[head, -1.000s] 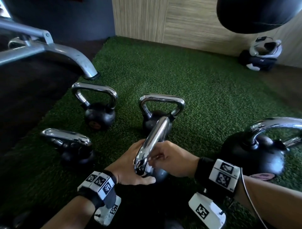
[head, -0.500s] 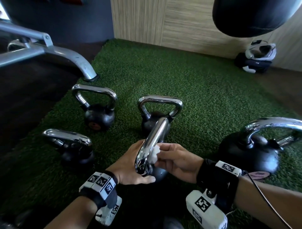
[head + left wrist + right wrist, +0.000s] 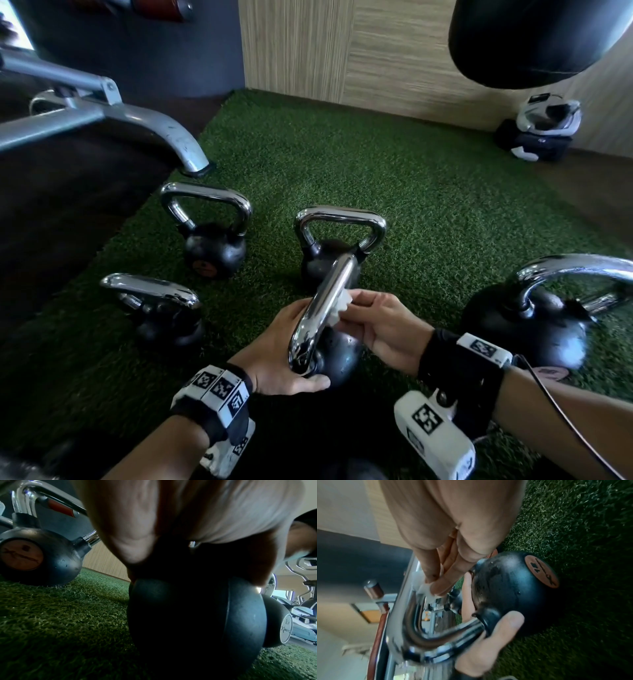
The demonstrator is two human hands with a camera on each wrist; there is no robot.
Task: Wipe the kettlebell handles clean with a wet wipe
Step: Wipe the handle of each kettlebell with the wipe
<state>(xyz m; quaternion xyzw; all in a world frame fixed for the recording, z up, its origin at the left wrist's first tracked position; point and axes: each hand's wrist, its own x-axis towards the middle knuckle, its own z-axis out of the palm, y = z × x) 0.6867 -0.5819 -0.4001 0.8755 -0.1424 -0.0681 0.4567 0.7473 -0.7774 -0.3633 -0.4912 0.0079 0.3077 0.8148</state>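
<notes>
A black kettlebell with a chrome handle stands on the green turf in front of me. My left hand grips it at the base of the handle, thumb across the ball. My right hand pinches a small white wet wipe against the right side of the handle's top bar. In the right wrist view the wipe is bunched under my fingertips on the chrome. The left wrist view shows only my palm over the dark ball.
Other kettlebells stand around: one far left, one lying near left, one behind the held one, a large one at right. A grey machine leg ends at the turf's edge. A punch bag hangs above right.
My right hand has slid the wipe up along the handle from its lower bend toward the top bar. The wipe now shows between fingers and chrome. The left hand keeps its hold.
</notes>
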